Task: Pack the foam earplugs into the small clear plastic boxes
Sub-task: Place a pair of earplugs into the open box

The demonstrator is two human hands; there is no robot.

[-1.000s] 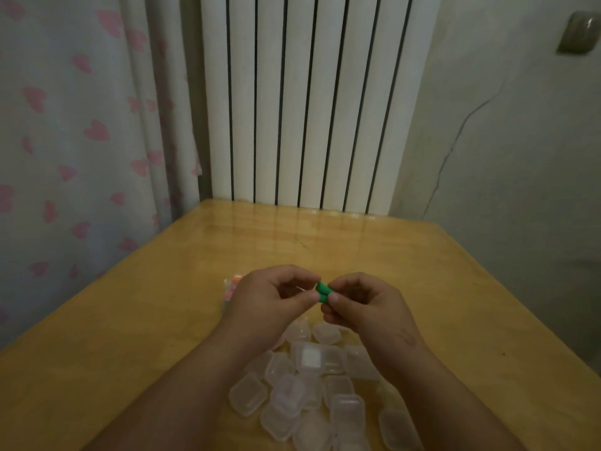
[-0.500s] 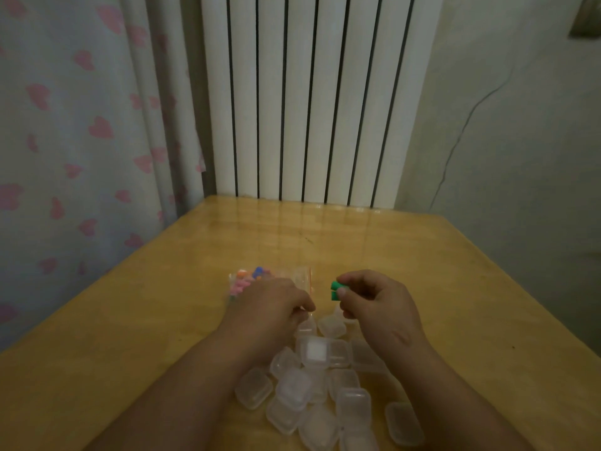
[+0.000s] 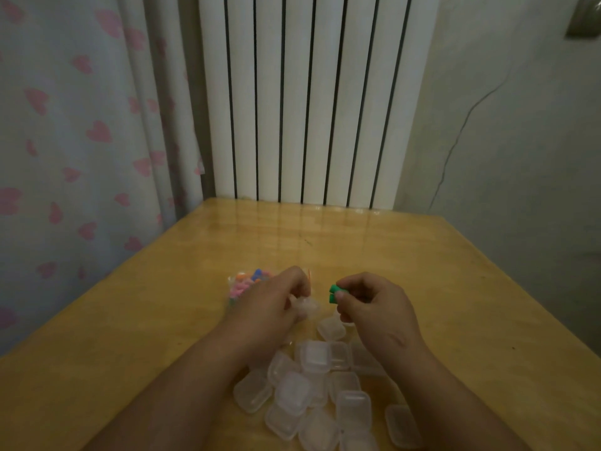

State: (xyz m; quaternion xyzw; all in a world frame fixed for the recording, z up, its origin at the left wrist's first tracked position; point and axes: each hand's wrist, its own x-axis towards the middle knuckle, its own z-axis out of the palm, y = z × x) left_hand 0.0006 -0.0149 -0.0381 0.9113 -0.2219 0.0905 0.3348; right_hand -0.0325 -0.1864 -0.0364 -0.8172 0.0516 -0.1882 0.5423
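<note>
My right hand (image 3: 374, 307) pinches green foam earplugs (image 3: 333, 293) between thumb and forefinger, held above the table. My left hand (image 3: 270, 304) grips one small clear plastic box (image 3: 305, 306) just left of them. A clear bag of coloured earplugs (image 3: 247, 283) lies on the table behind my left hand, partly hidden by it. A heap of several small clear boxes (image 3: 312, 385) sits between my forearms near the front edge.
The wooden table (image 3: 422, 288) stands against a white radiator (image 3: 302, 99) at the back. A curtain with pink hearts (image 3: 81, 141) hangs on the left, and a grey wall (image 3: 504, 141) closes the right side.
My hands have parted. The left one dropped to the heap and picked up a clear box, while the right kept hold of the green earplugs.
</note>
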